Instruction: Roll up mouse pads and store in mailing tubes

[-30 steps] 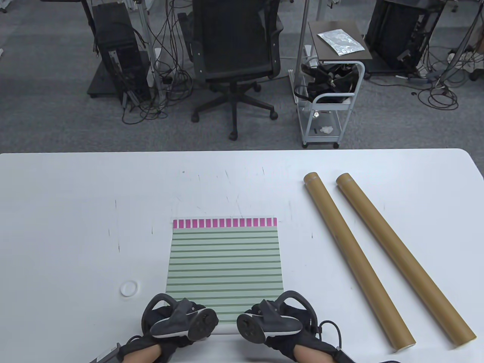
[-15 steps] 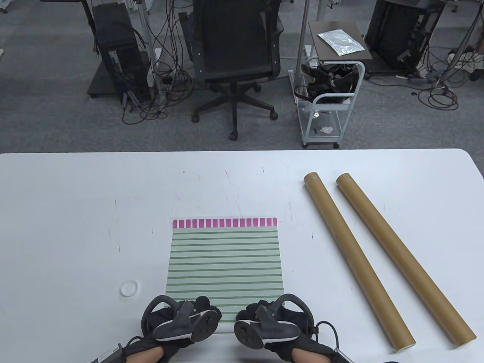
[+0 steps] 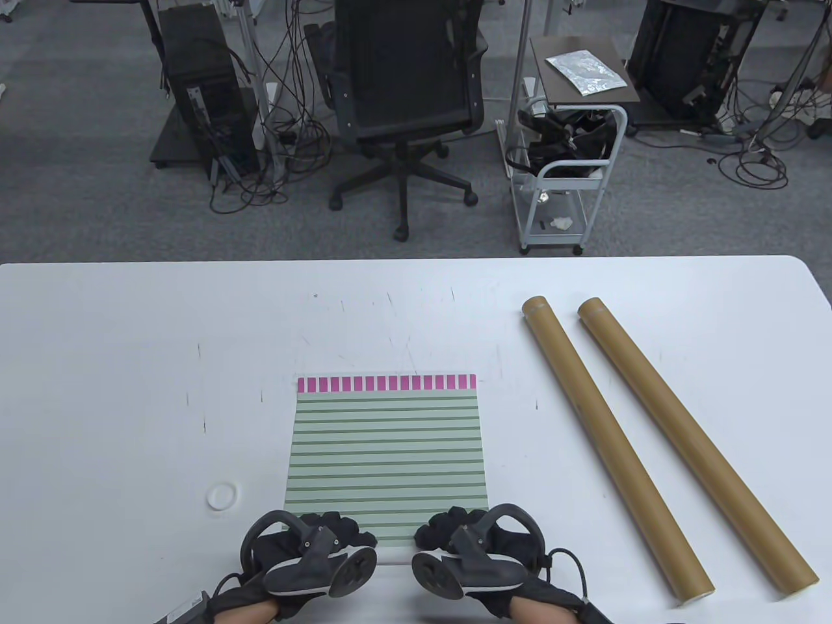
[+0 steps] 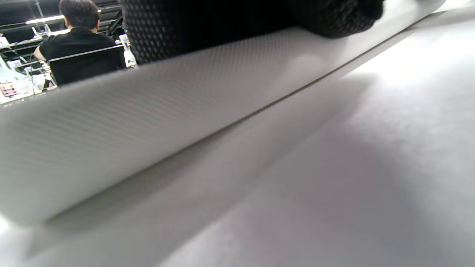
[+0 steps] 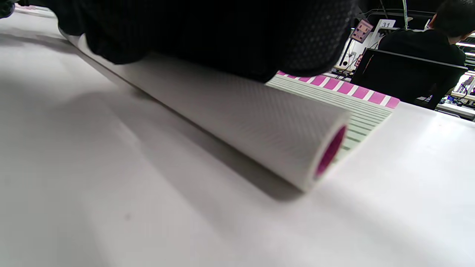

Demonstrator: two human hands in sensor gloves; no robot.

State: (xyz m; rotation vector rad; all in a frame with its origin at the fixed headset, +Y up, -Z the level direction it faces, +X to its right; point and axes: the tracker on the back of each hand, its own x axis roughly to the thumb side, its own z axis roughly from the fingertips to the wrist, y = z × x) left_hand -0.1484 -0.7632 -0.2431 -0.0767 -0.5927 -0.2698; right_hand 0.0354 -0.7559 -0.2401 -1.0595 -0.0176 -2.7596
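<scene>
A green-striped pad with a pink-checked far edge lies flat on the white table, its near end curled into a roll whose white textured underside faces out and whose open end shows pink inside. The left hand and the right hand sit side by side at the table's near edge, a small gap between them, both on top of the roll; in the wrist views the gloved fingers drape over the roll's top and press on it, bent over its curve, though whether any thumb tucks beneath cannot be told. The roll touches the table along its length and the unrolled part stretches away from the person. To the right of the pad, well apart from it, two brown tubes lie side by side, slanting from the far centre toward the near right corner. A small white ring rests left of the pad. Beyond the table stand a black chair and a white cart.
</scene>
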